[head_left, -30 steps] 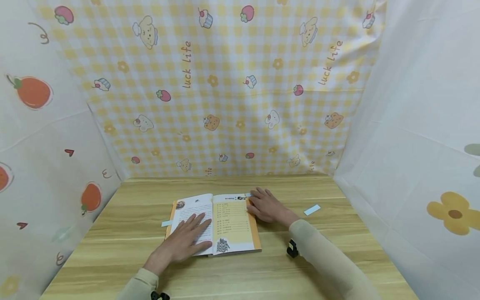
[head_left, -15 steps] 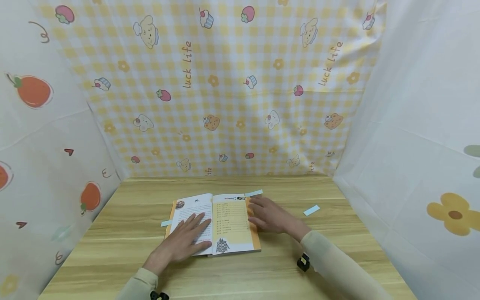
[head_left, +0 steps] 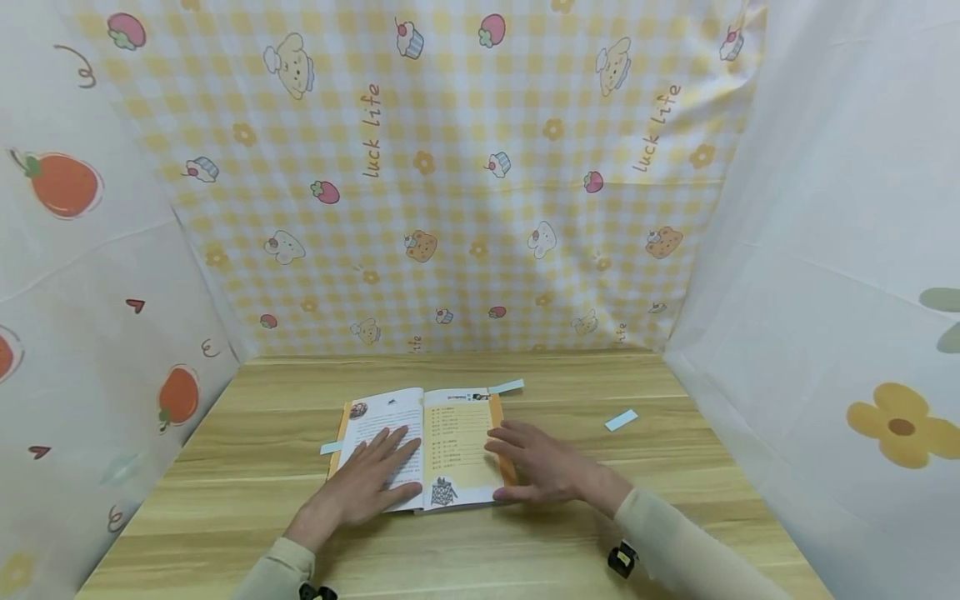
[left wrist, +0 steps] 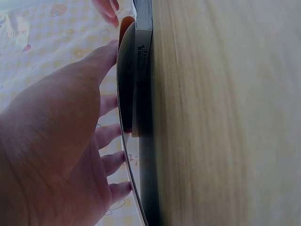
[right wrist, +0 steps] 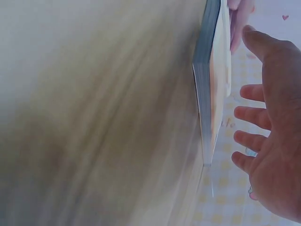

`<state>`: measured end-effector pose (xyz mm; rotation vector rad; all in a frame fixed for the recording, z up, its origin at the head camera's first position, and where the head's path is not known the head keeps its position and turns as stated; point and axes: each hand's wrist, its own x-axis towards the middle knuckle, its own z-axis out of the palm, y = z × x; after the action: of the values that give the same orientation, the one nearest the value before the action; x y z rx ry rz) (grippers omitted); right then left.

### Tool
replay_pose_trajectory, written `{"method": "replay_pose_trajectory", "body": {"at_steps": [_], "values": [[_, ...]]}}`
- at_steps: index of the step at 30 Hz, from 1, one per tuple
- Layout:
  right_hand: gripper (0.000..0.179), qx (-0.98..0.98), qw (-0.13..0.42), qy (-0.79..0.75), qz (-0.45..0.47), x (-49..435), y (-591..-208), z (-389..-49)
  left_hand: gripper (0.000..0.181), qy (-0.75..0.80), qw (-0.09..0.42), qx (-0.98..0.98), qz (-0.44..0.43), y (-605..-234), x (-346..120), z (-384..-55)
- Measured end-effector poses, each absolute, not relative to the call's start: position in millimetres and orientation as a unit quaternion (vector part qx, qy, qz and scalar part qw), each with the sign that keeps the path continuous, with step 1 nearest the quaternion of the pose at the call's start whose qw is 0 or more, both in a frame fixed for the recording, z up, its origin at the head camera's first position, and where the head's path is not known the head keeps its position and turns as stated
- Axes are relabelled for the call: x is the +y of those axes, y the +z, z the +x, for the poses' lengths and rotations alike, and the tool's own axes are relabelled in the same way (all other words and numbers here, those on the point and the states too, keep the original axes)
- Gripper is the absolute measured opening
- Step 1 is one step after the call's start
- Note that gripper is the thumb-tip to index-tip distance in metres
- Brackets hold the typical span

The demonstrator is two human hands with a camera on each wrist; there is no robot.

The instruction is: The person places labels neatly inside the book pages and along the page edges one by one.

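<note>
An open book (head_left: 461, 442) lies on the wooden table, its right page mostly yellow with lines of print. My left hand (head_left: 369, 479) rests spread on the left page, fingers straight; the left wrist view shows its fingertips touching the page, which bows above the table. At the book's right edge hovers my right hand (head_left: 543, 467), fingers loosely extended. In the right wrist view a gap shows between its fingers and the thick page block (right wrist: 203, 89). One pale blue strip (head_left: 507, 387) sticks out at the book's top right corner, another strip (head_left: 331, 447) at its left edge.
A loose pale blue strip (head_left: 621, 420) lies on the table (head_left: 600, 550) to the right of the book. Behind stands a yellow checked curtain (head_left: 465, 208); white patterned sheets close off both sides.
My right hand has left the strip at the top right corner and drawn back toward me along the book's right edge, fingers spreading. The left hand stays in place.
</note>
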<state>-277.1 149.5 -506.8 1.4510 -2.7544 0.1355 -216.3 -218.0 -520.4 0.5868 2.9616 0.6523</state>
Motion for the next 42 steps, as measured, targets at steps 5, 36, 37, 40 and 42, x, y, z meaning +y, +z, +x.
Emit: {"method": "replay_pose_trajectory", "body": {"at_steps": [5, 36, 37, 40, 42], "values": [[0.085, -0.876, 0.022, 0.033, 0.481, 148, -512, -271, 0.080, 0.209, 0.028, 0.959, 0.190, -519, -218, -216], [0.064, -0.858, 0.047, 0.033, 0.511, 150, -519, -273, 0.080, 0.213, 0.026, 0.958, 0.192, -521, -218, -216], [0.063, -0.857, 0.049, 0.033, 0.512, 150, -519, -274, 0.080, 0.212, 0.026, 0.958, 0.192, -521, -218, -216], [0.062, -0.856, 0.050, 0.032, 0.514, 150, -519, -274, 0.080, 0.211, 0.025, 0.958, 0.191, -522, -218, -216], [0.061, -0.856, 0.049, 0.033, 0.514, 150, -519, -274, 0.080, 0.211, 0.025, 0.958, 0.191, -522, -218, -216]]}}
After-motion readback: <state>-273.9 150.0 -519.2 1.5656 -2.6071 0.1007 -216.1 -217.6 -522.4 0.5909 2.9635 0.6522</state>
